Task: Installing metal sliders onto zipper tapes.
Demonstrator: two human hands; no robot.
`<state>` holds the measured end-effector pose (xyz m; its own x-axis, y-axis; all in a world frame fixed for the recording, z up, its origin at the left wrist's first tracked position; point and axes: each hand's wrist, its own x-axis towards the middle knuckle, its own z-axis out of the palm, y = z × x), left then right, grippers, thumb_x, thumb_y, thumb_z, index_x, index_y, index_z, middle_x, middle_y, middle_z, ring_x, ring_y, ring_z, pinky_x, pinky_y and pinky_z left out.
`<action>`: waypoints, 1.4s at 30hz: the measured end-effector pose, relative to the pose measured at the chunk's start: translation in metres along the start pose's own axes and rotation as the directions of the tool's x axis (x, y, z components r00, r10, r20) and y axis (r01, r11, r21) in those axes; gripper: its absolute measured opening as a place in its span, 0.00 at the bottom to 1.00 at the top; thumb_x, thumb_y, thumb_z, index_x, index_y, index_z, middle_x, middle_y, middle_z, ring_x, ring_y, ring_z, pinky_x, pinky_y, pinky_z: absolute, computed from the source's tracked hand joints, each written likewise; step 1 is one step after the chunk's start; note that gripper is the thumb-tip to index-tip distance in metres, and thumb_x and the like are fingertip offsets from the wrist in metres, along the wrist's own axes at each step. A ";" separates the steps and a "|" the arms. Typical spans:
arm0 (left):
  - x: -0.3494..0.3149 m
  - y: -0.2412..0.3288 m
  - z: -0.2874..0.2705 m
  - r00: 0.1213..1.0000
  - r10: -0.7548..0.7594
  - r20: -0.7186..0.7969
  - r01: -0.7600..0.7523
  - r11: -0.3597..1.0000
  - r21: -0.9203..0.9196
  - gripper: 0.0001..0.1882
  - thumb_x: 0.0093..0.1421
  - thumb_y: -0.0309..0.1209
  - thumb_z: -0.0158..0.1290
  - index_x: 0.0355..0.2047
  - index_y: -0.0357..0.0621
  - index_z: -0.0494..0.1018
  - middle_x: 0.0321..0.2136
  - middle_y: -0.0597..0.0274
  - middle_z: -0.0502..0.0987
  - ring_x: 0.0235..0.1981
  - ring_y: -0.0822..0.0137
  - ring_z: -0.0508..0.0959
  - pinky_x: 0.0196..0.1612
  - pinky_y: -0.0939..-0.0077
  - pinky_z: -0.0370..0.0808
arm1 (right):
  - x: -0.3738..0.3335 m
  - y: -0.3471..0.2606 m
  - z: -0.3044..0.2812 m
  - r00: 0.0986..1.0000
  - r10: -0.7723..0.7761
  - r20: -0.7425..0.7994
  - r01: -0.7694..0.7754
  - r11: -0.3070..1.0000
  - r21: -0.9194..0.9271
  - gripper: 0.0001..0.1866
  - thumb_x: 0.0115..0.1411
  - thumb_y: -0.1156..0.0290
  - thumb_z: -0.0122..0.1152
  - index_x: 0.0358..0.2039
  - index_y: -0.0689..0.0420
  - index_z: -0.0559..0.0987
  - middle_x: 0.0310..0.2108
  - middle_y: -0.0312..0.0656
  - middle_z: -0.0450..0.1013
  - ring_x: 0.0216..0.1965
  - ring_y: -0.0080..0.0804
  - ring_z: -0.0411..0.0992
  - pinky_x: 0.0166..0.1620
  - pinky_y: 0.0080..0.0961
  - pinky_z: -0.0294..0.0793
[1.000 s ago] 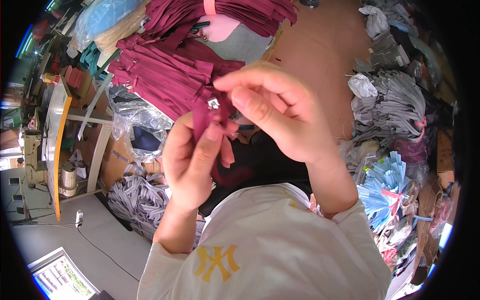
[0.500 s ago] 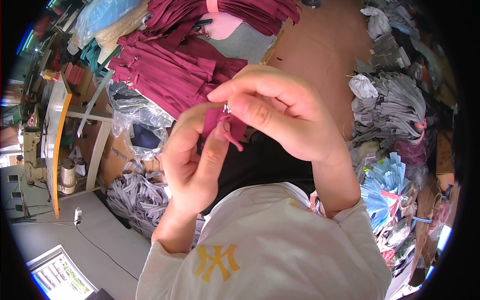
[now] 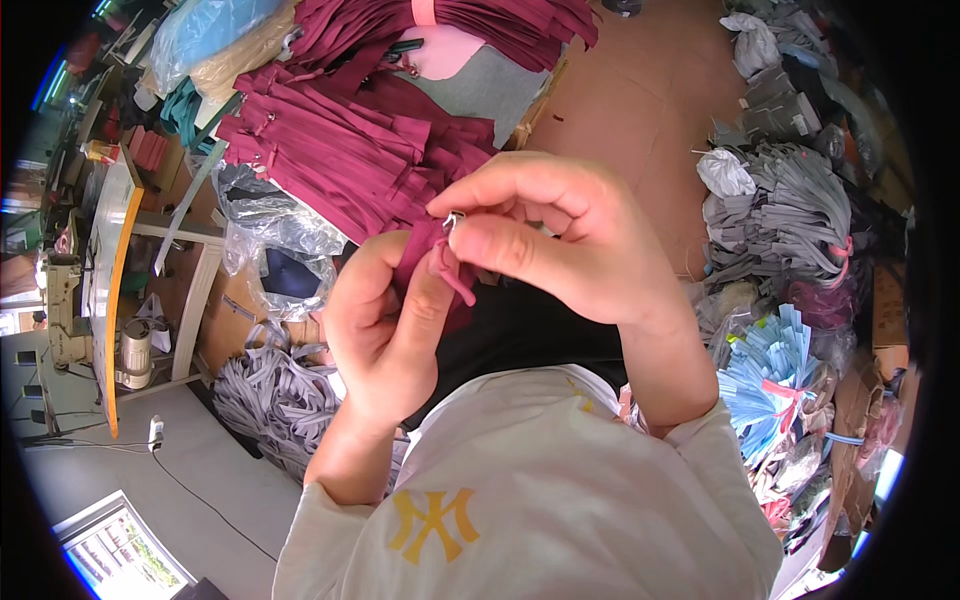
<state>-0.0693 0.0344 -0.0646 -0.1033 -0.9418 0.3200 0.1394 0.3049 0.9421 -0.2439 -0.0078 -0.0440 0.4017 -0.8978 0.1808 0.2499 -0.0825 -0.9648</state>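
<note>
My left hand [image 3: 385, 330] pinches a maroon fabric strap [image 3: 422, 250] between thumb and fingers, and a thin loop of the same colour sticks out past the thumb. At the strap's end my right hand [image 3: 560, 235] closes thumb and forefinger on a small silvery metal clasp [image 3: 453, 219]. The two hands almost meet in front of my body. Just beyond them lies a big bundle of maroon straps [image 3: 330, 150], some with metal fittings at their left ends. My fingers partly hide the clasp, so its exact shape is unclear.
A second maroon bundle [image 3: 480, 30] with a pink tie lies farther back on a grey-topped surface. Grey straps [image 3: 790, 215] and light blue strips [image 3: 770, 370] are heaped at the right. At left stand a wooden-edged table [image 3: 125, 290] and a sewing machine [image 3: 62, 300]; clear plastic [image 3: 280, 250] lies nearby.
My right hand has come down slightly, and the clasp between its fingertips shows more plainly. The left hand keeps its pinch on the strap, nearly in place.
</note>
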 end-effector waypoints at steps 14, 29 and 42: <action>0.001 0.005 0.008 0.994 -0.077 -0.081 0.075 0.997 -0.027 0.08 0.67 0.26 0.50 0.42 0.32 0.73 0.30 0.62 0.79 0.28 0.79 0.74 0.33 0.87 0.71 | -0.004 0.013 0.006 0.973 -0.053 -0.226 0.103 0.971 0.215 0.11 0.66 0.71 0.57 0.40 0.67 0.79 0.28 0.35 0.74 0.30 0.19 0.69 0.32 0.16 0.69; 0.003 0.006 0.005 0.997 -0.011 -0.075 0.008 1.000 -0.029 0.07 0.63 0.22 0.55 0.40 0.31 0.75 0.29 0.60 0.79 0.27 0.77 0.75 0.31 0.85 0.73 | -0.003 0.015 0.000 0.998 -0.006 -0.064 0.028 0.937 0.347 0.11 0.66 0.70 0.55 0.42 0.64 0.79 0.33 0.34 0.75 0.31 0.18 0.69 0.34 0.15 0.70; 0.003 0.009 0.004 0.994 -0.005 -0.107 0.009 0.999 0.042 0.05 0.60 0.21 0.58 0.36 0.32 0.77 0.25 0.64 0.77 0.23 0.80 0.73 0.27 0.87 0.69 | -0.005 0.013 -0.001 0.998 0.052 -0.028 -0.041 0.952 0.304 0.08 0.65 0.74 0.56 0.39 0.64 0.79 0.35 0.35 0.76 0.34 0.18 0.71 0.37 0.17 0.71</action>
<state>-0.0723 0.0352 -0.0551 0.0018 -0.9530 0.3031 0.0970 0.3018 0.9484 -0.2440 -0.0050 -0.0576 0.3896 -0.9124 0.1251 0.4891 0.0899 -0.8676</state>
